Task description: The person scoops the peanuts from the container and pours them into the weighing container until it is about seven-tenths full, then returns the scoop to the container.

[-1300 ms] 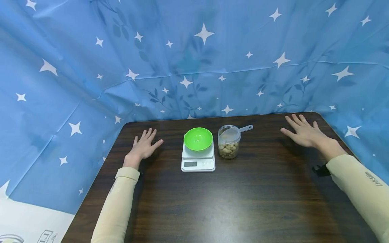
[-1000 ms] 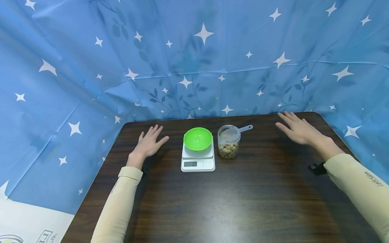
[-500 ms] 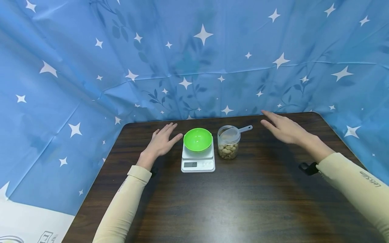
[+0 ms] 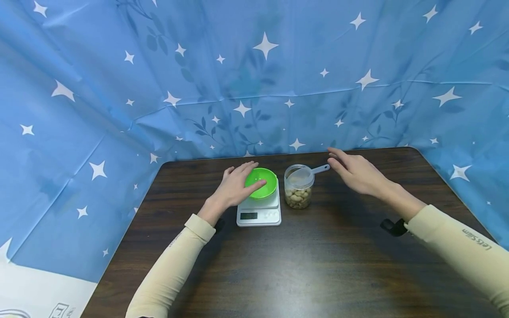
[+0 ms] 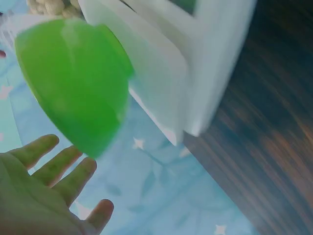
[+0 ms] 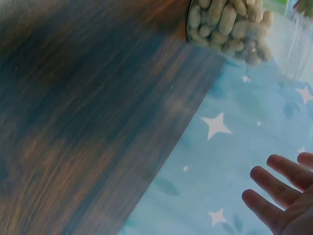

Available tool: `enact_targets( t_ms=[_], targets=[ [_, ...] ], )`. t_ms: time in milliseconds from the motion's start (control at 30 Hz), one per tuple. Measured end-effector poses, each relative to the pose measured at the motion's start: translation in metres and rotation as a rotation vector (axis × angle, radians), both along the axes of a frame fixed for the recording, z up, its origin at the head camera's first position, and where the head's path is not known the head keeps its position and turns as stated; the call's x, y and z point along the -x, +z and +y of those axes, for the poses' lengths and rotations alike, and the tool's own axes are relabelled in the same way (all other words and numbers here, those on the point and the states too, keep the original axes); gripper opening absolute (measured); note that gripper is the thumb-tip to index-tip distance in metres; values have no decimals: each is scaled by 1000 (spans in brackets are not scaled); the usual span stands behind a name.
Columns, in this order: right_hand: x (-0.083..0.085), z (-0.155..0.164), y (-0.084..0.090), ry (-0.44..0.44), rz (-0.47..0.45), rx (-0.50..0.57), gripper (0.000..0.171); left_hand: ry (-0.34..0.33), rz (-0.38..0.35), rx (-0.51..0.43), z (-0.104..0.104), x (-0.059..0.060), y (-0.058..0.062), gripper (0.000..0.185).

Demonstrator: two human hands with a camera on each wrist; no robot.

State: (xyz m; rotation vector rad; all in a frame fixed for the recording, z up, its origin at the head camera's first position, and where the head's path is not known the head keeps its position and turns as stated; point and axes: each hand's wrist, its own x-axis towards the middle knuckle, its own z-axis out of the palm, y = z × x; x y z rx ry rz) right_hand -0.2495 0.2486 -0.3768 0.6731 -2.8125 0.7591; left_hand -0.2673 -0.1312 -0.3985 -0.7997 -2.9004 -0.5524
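OK so from my end: the scoop [image 4: 302, 177] sits at the top of the jar [image 4: 288, 184], its handle [image 4: 320, 168] angling out rightward, and the right hand [image 4: 359, 174] is clearly the nearer one, fingertips just beside the handle's end. Fingers there look slightly apart, holding nothing, palm turned inward. The left hand [image 4: 236, 186] is by the bowl [image 4: 261, 176] on the scale [image 4: 259, 217], fingers straight and spread. I can't tell if it's touching.

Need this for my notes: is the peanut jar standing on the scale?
No, the green bowl sits on the scale, and the jar stands on the table beside it.
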Motion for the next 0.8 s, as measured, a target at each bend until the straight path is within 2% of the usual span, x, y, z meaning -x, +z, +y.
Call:
enact_targets(
  t_ms=[433,600,800],
  targets=[
    [-13,-24,-9,-46,59,51,56,-80,-29,12,44,-3,-3,80],
    [-14,-30,-15,-87,94,112,53,-98,-45,3,56,-2,-5,85],
    [-15,-39,-23,-155,126,236,48,-81,-57,-9,68,-2,-7,92]
  ],
)
